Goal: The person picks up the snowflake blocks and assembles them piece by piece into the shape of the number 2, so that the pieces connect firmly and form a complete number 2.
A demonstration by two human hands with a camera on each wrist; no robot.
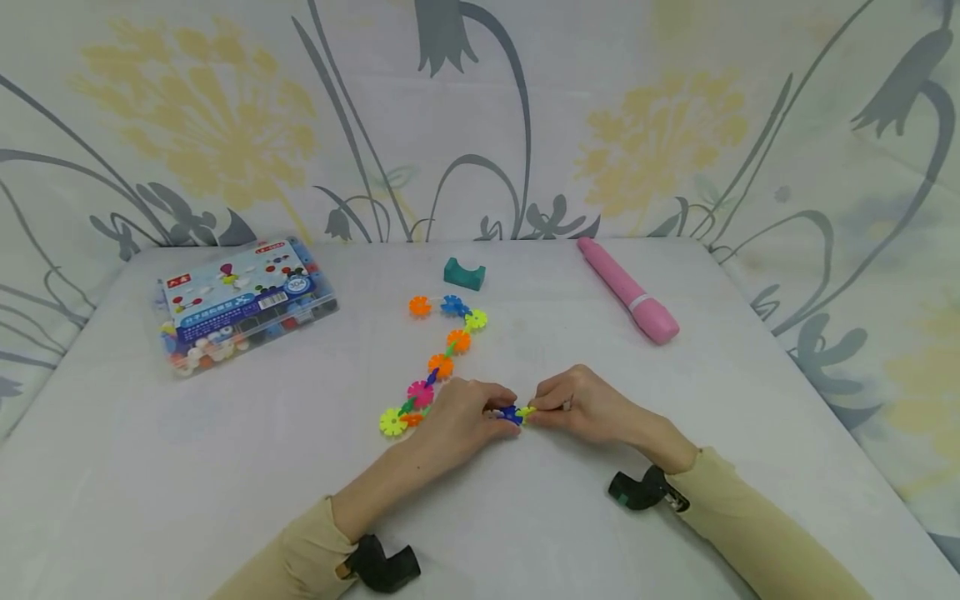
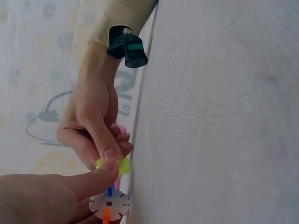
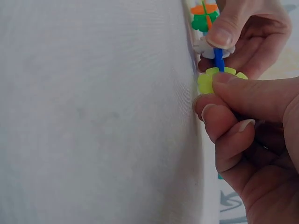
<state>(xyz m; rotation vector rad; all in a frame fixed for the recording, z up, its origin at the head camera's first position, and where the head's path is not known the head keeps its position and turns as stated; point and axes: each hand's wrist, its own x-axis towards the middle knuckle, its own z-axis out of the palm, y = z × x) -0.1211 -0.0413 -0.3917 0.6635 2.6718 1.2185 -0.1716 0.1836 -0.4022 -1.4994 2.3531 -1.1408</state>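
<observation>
My right hand (image 1: 588, 406) pinches a yellow-green notched plastic disc (image 3: 205, 82) between thumb and fingers. Slotted into that disc, edge-on, is a dark blue disc (image 3: 219, 60). The left hand (image 1: 459, 414) grips the blue disc near a whitish disc (image 2: 119, 206), its thumb against the blue one. Both hands meet close over the table, fingertips almost together. From under the left hand a curving chain of linked discs (image 1: 459, 341) in orange, pink, green, blue and yellow runs away across the cloth; part of it is hidden by that hand.
At the back left lies a clear plastic box (image 1: 247, 304) of colorful pieces with a printed label. Behind the chain stands a small teal curved block (image 1: 464, 274). A pink capped cylinder (image 1: 627, 289) lies at the back right. Patterned fabric (image 1: 480, 117) rises behind the white-covered table (image 1: 225, 467).
</observation>
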